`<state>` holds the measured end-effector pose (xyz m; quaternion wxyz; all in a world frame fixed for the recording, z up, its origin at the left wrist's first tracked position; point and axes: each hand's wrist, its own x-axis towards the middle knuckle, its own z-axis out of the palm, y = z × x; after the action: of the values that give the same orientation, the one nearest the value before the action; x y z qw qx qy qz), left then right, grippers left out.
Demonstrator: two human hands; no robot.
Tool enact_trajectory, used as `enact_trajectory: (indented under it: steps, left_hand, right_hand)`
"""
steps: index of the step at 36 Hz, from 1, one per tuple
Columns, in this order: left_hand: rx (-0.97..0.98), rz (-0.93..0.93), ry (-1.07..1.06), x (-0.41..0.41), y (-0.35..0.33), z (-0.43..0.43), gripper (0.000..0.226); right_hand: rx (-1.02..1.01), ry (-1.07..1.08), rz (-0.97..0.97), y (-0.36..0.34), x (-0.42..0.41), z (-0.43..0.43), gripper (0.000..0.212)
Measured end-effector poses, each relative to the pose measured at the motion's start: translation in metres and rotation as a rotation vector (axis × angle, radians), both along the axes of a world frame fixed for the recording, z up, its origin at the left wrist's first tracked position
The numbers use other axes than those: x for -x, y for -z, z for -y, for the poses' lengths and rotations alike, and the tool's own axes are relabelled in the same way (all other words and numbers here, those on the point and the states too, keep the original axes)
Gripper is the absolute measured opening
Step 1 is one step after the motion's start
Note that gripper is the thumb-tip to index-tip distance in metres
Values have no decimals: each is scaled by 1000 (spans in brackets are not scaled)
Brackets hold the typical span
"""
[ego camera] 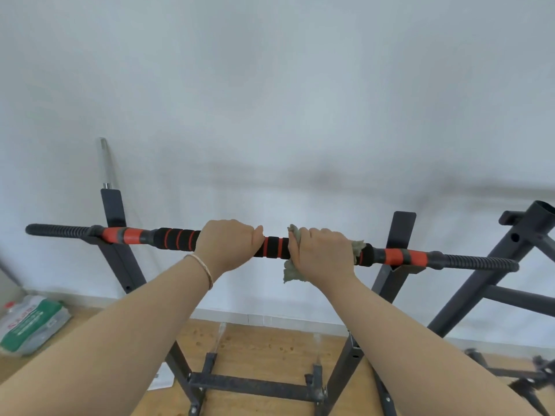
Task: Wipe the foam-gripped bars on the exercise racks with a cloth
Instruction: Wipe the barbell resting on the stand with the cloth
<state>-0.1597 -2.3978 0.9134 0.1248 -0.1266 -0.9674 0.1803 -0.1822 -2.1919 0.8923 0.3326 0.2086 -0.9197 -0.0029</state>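
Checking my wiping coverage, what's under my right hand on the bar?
Under the right hand is a grey-green cloth bunched round the foam-gripped bar, ends poking out both sides and hanging below. The foam beneath cloth and palm is covered and cannot be seen.

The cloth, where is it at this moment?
In the head view the cloth sits right of centre, wrapped around the foam-gripped bar under the right hand, beside the left hand that holds the bar.

bag (33, 325) print blurred, second rack (468, 292) cut off at right, cloth (292, 273) mostly under right hand (321, 253)
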Motion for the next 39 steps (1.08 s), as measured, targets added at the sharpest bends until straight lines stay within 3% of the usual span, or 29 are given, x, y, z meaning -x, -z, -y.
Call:
enact_trajectory:
  steps: [2, 5, 10, 13, 16, 17, 18, 20, 22, 24, 26, 28, 31, 37, 39]
  left_hand:
    - [-114, -189, 16, -3, 8, 1, 36]
    - [-260, -266, -30, -6, 15, -2, 42]
    - [-332, -312, -14, -9, 22, -1, 42]
    - [-310, -263, -28, -8, 22, 0, 39]
    - [-81, -42, 44, -9, 11, 4, 18]
    - [-72, 5, 41, -4, 5, 6, 14]
    - [-84, 76, -5, 0, -7, 8, 8]
    - [-198, 212, -73, 12, -24, 7, 36]
    - [-283, 337, -115, 16, -20, 4, 48]
    - [-166, 263, -83, 15, -13, -1, 29]
    - [-92, 117, -60, 12, -5, 1, 38]
    - [-126, 22, -73, 11, 1, 1, 48]
    - [-117, -50, -75, 7, 4, -2, 43]
    - [-181, -175, -98, 0, 8, -1, 45]
    - [-199, -203, -84, 1, 11, -1, 42]
  right_hand:
    - [-50, 26, 26, 5, 1, 2, 55]
    - [-156, 48, 133, -10, 0, 5, 27]
    - [-136, 2, 476, -32, 19, 9, 39]
    - [-129, 4, 331, -21, 12, 7, 50]
    - [-170, -42, 206, -4, -1, 3, 89]
    - [-197, -30, 218, -2, -2, 2, 88]
    - [-212, -8, 177, 0, -3, 1, 73]
    - [-141, 2, 52, 0, -3, -3, 35]
    - [-45, -39, 9, -1, -3, -5, 37]
    - [-34, -37, 26, -2, -2, -4, 37]
    - [-52, 14, 187, -6, 2, 0, 44]
    - [-142, 29, 281, -12, 1, 7, 70]
    - [-151, -2, 305, -15, 19, 10, 51]
    - [62, -26, 861, -44, 39, 11, 33]
    - [94, -17, 969, -51, 42, 9, 32]
